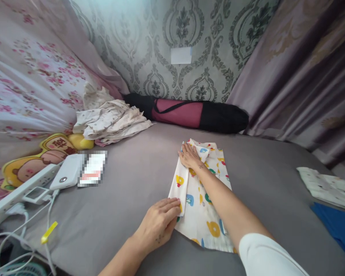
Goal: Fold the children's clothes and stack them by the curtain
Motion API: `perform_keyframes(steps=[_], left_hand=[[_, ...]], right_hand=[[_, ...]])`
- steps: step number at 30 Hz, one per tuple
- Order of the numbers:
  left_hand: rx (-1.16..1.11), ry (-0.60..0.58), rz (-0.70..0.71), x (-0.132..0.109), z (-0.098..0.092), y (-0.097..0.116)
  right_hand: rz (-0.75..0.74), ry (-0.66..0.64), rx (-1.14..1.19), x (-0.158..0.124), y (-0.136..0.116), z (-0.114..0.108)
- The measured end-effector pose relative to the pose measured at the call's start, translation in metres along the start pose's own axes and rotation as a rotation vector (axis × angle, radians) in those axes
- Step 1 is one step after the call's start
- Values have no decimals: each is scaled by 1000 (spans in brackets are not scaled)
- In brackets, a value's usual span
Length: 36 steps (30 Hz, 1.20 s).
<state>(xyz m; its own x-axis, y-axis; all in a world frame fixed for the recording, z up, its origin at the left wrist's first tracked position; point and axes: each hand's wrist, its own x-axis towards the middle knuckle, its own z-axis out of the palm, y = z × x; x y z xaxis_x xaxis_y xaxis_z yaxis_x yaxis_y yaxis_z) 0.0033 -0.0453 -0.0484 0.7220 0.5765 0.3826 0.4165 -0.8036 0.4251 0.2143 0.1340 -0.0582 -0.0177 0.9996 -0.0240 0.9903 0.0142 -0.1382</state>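
Observation:
A white shirt point(199, 205) with a colourful cartoon print lies on the grey bed sheet, its left side folded inward with a sleeve running down along that edge. My right hand point(189, 155) rests flat on the upper part of the shirt near the collar, fingers stretched out. Lower down, my left hand point(161, 216) has its fingers closed over the lower end of the folded sleeve, the thumb beneath. My right forearm crosses over the shirt and hides part of its right side.
A crumpled pale cloth point(110, 117) and a black and maroon long bag point(178, 113) lie by the wall. At left are a power strip point(23, 186), a white power bank point(68, 171), cables and a yellow cushion point(31, 165). Folded white cloth point(327, 188) and blue cloth point(336, 226) lie at right.

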Motion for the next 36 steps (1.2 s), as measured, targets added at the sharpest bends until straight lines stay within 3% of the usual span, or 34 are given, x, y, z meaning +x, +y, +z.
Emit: perform_keyframes(steps=[8,12,16,21,26,31,36], left_hand=[[-27,33,-12,0,-4,3],[-107,20,60,1,-9,7],[-177,121,124,1,-12,8],[-143,358,-83,-1,-11,1],[-132,386,-189,-3,-7,-3],[-99,434,-260,-2,-8,-4],[-71,514,-371,-3,-10,-5]], right_hand=[[0,-19,18,1,3,1],[7,-107,30,4,1,-8],[-30,4,38,5,-7,-12],[-2,18,11,5,-15,5],[-18,52,4,6,-13,14],[-19,50,38,6,-13,7],[-109,132,89,-30,-32,-2]])
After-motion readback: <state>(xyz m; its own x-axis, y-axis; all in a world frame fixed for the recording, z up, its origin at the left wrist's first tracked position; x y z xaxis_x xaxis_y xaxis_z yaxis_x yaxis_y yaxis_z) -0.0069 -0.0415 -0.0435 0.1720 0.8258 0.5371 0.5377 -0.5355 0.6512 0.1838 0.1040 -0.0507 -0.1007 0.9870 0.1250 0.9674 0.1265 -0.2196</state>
